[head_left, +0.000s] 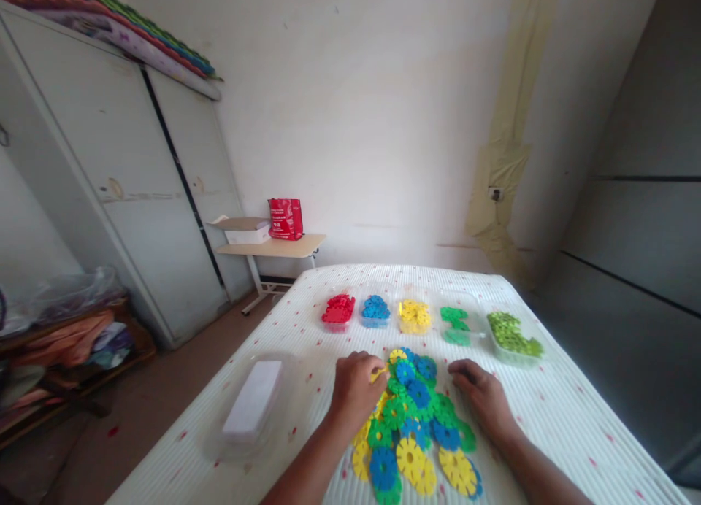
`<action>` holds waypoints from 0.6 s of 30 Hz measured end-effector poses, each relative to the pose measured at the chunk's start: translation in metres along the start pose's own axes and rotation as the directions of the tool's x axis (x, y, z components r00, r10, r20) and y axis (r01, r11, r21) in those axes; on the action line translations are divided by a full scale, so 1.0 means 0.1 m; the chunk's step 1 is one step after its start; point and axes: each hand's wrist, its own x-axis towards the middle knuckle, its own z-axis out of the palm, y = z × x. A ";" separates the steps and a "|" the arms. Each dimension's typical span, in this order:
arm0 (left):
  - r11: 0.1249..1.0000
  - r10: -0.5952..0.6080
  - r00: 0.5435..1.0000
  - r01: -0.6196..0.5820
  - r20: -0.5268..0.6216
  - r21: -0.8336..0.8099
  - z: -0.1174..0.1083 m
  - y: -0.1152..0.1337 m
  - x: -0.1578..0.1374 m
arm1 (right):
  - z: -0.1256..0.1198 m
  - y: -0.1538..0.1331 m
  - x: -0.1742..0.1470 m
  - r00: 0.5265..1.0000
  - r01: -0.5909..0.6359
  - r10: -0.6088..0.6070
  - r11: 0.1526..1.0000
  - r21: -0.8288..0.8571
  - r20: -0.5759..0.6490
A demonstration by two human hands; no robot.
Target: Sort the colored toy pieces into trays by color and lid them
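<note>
Both hands (357, 381) and both slim forearms (313, 457) are visibly bare.

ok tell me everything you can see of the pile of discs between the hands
The pile is a loose heap of flat, notched discs, blue, green and yellow, plastic-looking, several visibly holed at the centre. They overlap on the white spotted cloth. The right hand rests beside it, apart; whether the left hand touches it is unclear.

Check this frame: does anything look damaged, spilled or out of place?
The wrinkled yellowish tape around the wall socket looks odd, like a rough patch. The disc pile on the tablecloth lies loose but heaped together.
</note>
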 end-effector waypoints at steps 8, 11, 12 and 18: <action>0.980 0.050 0.983 -0.082 0.175 0.179 0.29 0.23 0.30 | -0.03 -0.09 -0.02 1.000 -0.009 0.009 1.000 0.017 0.000; 0.976 0.036 0.970 -0.086 0.241 0.199 0.34 0.22 0.32 | -0.03 -0.08 -0.02 1.000 -0.008 0.008 1.000 0.030 0.005; 0.975 0.032 0.967 -0.086 0.252 0.205 0.34 0.22 0.32 | -0.03 -0.07 -0.02 1.000 -0.009 0.009 0.999 0.038 0.004; 0.966 0.024 0.966 -0.088 0.256 0.241 0.32 0.18 0.32 | -0.01 -0.02 -0.01 1.000 -0.006 0.006 0.996 0.088 -0.002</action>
